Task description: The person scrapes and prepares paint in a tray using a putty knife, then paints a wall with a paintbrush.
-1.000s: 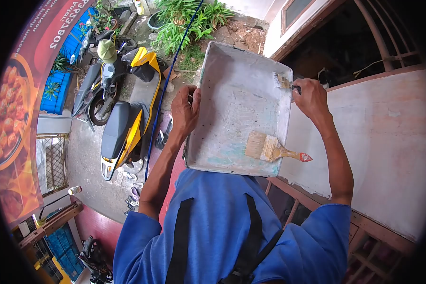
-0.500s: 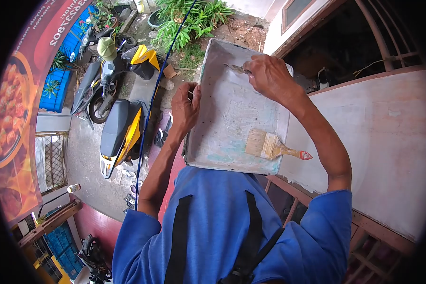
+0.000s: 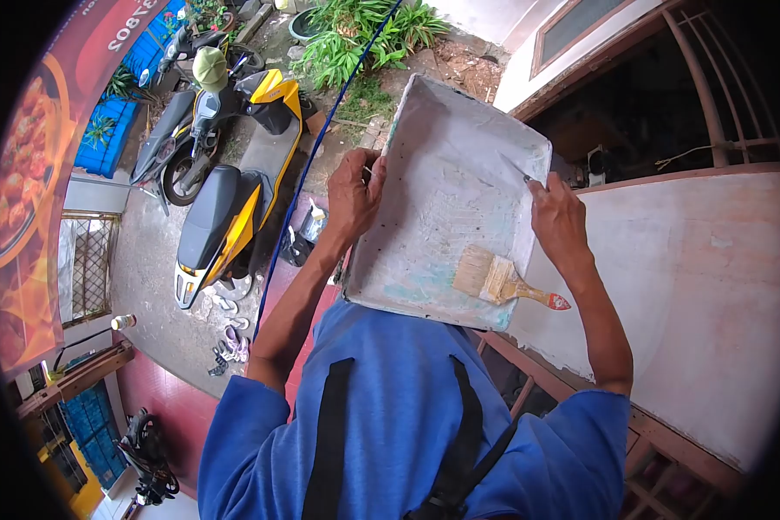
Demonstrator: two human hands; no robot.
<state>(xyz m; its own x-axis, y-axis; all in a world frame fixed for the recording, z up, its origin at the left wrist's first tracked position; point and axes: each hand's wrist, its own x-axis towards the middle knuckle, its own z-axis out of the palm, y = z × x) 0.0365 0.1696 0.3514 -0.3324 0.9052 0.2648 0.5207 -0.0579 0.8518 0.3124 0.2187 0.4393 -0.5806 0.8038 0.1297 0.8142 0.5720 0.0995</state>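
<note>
A shallow grey paint tray, smeared with pale and bluish residue, tilts in front of my body with its lower edge against my shirt. My left hand grips its left rim, the thumb near the inner side. At the right wall of the tray, my right hand is closed on a putty knife; only its thin metal blade shows, close to the tray's inner surface. A wide paintbrush with pale bristles lies in the tray's lower right corner, its wooden handle sticking out over the rim.
A whitish patchy wall and a dark barred window opening are on the right. Below left stand a yellow-and-black scooter and another motorbike. A blue cord runs down beside my left arm. A red banner hangs far left.
My right hand with the putty knife has moved right and down, from the tray's upper part to its right wall. The tray and left hand have shifted slightly right in view.
</note>
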